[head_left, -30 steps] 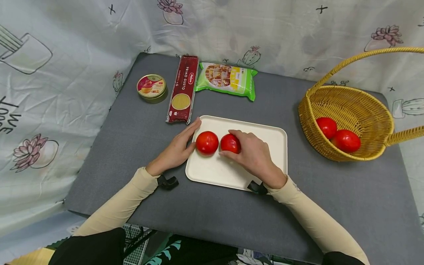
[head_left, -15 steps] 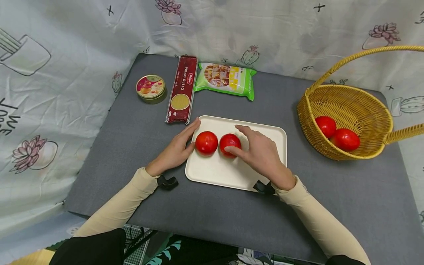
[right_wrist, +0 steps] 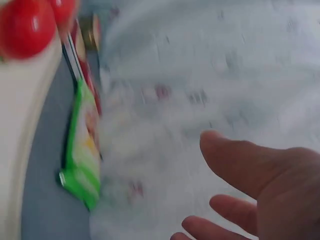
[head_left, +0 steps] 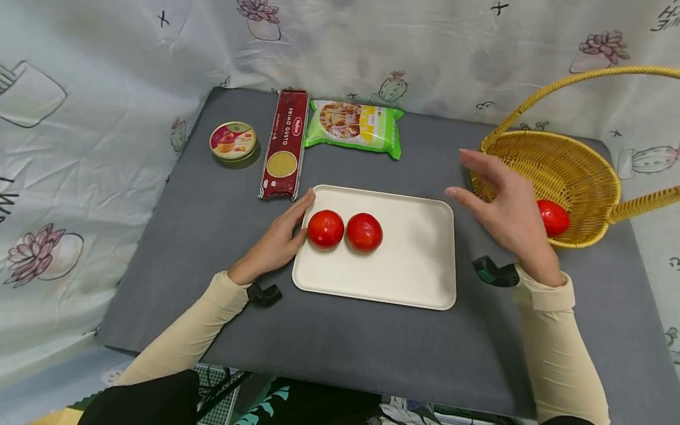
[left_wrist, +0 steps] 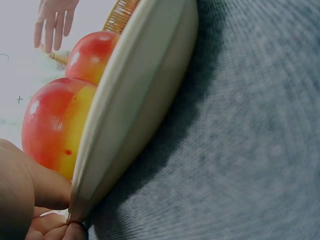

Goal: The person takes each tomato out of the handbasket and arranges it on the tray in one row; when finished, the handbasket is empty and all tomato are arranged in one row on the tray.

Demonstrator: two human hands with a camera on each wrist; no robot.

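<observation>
My left hand [head_left: 276, 242] holds the left edge of a cream tray [head_left: 409, 260], its fingers and thumb at the rim in the left wrist view. Two round, glossy red fruits, a left fruit [head_left: 326, 230] and a right fruit [head_left: 364, 232], sit side by side on the tray; their lower sides are yellow in the left wrist view. My right hand [head_left: 510, 206] holds nothing; thumb and fingers are spread apart. It overlaps the near left side of a yellow wicker basket [head_left: 600, 177]. Inside the basket lies another red fruit [head_left: 553, 218], partly behind that hand.
Behind the tray lie a dark red spaghetti pack [head_left: 285, 144] and a green food packet [head_left: 353, 127]. A round tin [head_left: 234, 144] stands left of them. The basket's tall handle [head_left: 574, 82] arches up at the right. Patterned cloth [head_left: 340, 47] hangs behind the grey table [head_left: 345, 336].
My right hand has let go of the right fruit on the tray and moved right to the basket. It now hides one basket fruit. The left hand stays at the tray edge.
</observation>
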